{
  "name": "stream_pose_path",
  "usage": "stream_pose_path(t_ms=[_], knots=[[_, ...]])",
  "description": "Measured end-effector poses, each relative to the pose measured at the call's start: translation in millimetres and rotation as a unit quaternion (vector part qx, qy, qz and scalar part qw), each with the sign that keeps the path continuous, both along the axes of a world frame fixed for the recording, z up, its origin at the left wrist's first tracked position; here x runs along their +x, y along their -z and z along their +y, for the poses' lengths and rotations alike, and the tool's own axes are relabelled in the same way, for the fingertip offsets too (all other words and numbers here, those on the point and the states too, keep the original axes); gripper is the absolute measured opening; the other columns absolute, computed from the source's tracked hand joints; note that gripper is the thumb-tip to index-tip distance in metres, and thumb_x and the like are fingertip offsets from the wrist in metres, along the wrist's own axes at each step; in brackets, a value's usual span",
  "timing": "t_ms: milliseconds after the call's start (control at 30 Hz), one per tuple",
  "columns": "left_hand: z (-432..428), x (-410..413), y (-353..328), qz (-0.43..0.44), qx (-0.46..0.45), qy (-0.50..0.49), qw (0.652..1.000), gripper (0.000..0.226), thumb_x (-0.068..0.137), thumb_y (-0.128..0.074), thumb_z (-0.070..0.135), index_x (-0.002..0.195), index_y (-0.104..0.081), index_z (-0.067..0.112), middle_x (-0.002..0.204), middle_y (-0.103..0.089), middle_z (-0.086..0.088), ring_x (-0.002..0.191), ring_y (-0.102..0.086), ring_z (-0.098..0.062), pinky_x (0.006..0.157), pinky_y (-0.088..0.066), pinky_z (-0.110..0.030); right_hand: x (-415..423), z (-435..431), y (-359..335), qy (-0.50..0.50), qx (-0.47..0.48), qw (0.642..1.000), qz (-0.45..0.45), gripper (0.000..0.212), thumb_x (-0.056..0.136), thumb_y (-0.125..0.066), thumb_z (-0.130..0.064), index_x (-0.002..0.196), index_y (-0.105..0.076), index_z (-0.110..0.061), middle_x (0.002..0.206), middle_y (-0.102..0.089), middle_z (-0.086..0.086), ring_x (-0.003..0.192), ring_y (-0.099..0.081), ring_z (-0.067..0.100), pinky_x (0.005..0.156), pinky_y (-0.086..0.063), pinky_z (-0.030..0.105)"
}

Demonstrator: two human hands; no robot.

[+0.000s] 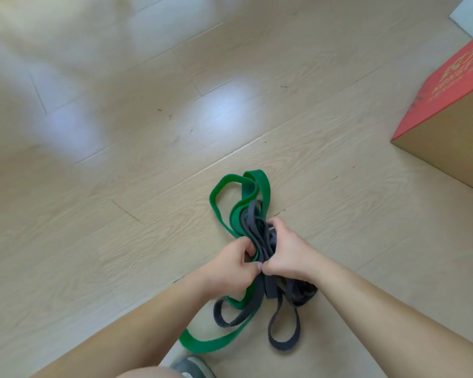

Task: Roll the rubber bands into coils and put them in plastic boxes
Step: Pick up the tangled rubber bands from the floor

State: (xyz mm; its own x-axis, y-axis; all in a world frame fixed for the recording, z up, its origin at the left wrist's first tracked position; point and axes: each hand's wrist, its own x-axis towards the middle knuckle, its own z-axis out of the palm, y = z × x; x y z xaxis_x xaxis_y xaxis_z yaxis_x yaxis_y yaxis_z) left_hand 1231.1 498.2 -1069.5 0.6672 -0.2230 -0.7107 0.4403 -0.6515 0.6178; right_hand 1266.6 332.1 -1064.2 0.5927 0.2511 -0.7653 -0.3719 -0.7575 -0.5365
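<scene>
A tangle of flat rubber bands hangs between my hands above the wooden floor. The wide green band (257, 186) loops out beyond my hands and trails below my left forearm. Narrower grey bands (284, 331) run through the middle and dangle in loops underneath. My left hand (230, 266) grips the bundle from the left, fingers curled round the green and grey strands. My right hand (287, 255) grips the same bundle from the right, thumb tips of both hands nearly touching. No plastic box is in view.
A cardboard box (453, 126) with a red printed top stands at the right edge. Pale wood-plank floor (120, 132) spreads all around. A grey shoe (191, 366) and a knee show at the bottom edge.
</scene>
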Motion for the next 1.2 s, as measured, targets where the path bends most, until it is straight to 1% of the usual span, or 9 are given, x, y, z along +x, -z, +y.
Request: stream_pose_path(t_ms=[133,300,533,667,733,900,967,1067,1200], knots=[[5.1,14.7,-27.2,-0.036,0.001,0.012,0.999,0.018,0.092,-0.066,0.019,0.096,-0.053,0.008,0.085,-0.054,-0.002,0.074,-0.050,-0.017,0.067,-0.045,-0.031,7.9,3.1,-21.6,0.019,0.027,0.999,-0.031,0.078,0.067,-0.078,-0.025,0.131,-0.033,-0.031,0.109,-0.069,-0.006,0.102,-0.067,0.015,0.093,-0.056,0.038],[3.9,32.5,-133.2,-0.068,0.004,0.087,0.994,0.020,0.087,-0.063,0.028,0.094,-0.052,0.013,0.095,-0.064,-0.008,0.089,-0.063,-0.029,0.084,-0.054,-0.049,8.7,-12.4,-124.9,0.065,0.063,0.995,-0.049,0.069,0.062,-0.076,-0.023,0.118,-0.037,-0.035,0.103,-0.071,-0.005,0.096,-0.071,0.015,0.088,-0.059,0.046],[-43.1,21.3,-375.8,-0.142,0.023,0.192,0.971,0.020,0.093,-0.064,0.025,0.096,-0.050,0.011,0.091,-0.058,-0.005,0.083,-0.056,-0.028,0.074,-0.051,-0.042,-15.2,-59.8,-377.4,0.098,0.063,0.990,-0.081,0.064,0.066,-0.082,-0.022,0.112,-0.039,-0.030,0.097,-0.069,-0.007,0.091,-0.070,0.014,0.083,-0.059,0.042],[-81.4,1.4,-535.7,-0.173,0.015,0.250,0.953,0.020,0.093,-0.063,0.024,0.097,-0.051,0.009,0.093,-0.059,-0.006,0.083,-0.054,-0.027,0.072,-0.047,-0.040,-53.7,-97.3,-544.9,0.133,0.041,0.985,-0.100,0.063,0.071,-0.083,-0.017,0.114,-0.038,-0.025,0.098,-0.065,-0.006,0.089,-0.066,0.013,0.074,-0.053,0.023],[-103.7,-13.3,-611.0,-0.186,0.007,0.289,0.939,0.019,0.094,-0.062,0.023,0.101,-0.052,0.008,0.097,-0.059,-0.007,0.087,-0.053,-0.027,0.074,-0.045,-0.038,-83.8,-117.3,-625.0,0.171,0.027,0.979,-0.112,0.063,0.073,-0.084,-0.017,0.115,-0.038,-0.021,0.097,-0.061,-0.009,0.085,-0.063,0.004,0.066,-0.045,0.008],[-158.8,-75.5,-741.7,-0.224,-0.021,0.402,0.888,0.016,0.097,-0.057,0.028,0.105,-0.053,0.014,0.104,-0.060,-0.003,0.095,-0.055,-0.024,0.077,-0.041,-0.034,-178.3,-164.6,-789.5,0.230,-0.039,0.959,-0.164,0.053,0.077,-0.081,-0.018,0.116,-0.046,-0.011,0.083,-0.051,-0.014,0.070,-0.049,-0.028,0.060,-0.040,0.002],[-182.9,-107.5,-776.0,-0.247,-0.042,0.446,0.859,0.019,0.098,-0.058,0.030,0.107,-0.055,0.014,0.107,-0.062,-0.003,0.099,-0.057,-0.025,0.083,-0.045,-0.036,-226.4,-178.5,-828.0,0.265,-0.068,0.944,-0.187,0.054,0.074,-0.082,-0.025,0.114,-0.045,-0.022,0.084,-0.055,-0.013,0.074,-0.058,-0.018,0.061,-0.047,0.007],[-219.3,-167.3,-816.6,-0.244,-0.077,0.506,0.824,0.022,0.096,-0.060,0.032,0.112,-0.058,0.017,0.113,-0.064,-0.002,0.107,-0.060,-0.024,0.092,-0.049,-0.040,-314.0,-195.3,-857.8,0.362,-0.048,0.914,-0.178,0.066,0.073,-0.082,-0.019,0.123,-0.039,-0.022,0.098,-0.061,-0.007,0.089,-0.065,0.008,0.081,-0.057,0.039],[-275.2,-270.6,-850.7,-0.242,-0.110,0.583,0.768,0.025,0.095,-0.058,0.037,0.110,-0.057,0.018,0.111,-0.064,0.000,0.105,-0.060,-0.022,0.092,-0.049,-0.040,-446.3,-230.0,-888.8,0.466,-0.036,0.866,-0.178,0.061,0.074,-0.078,-0.012,0.119,-0.039,-0.022,0.094,-0.061,-0.005,0.082,-0.064,0.006,0.068,-0.051,0.028]])
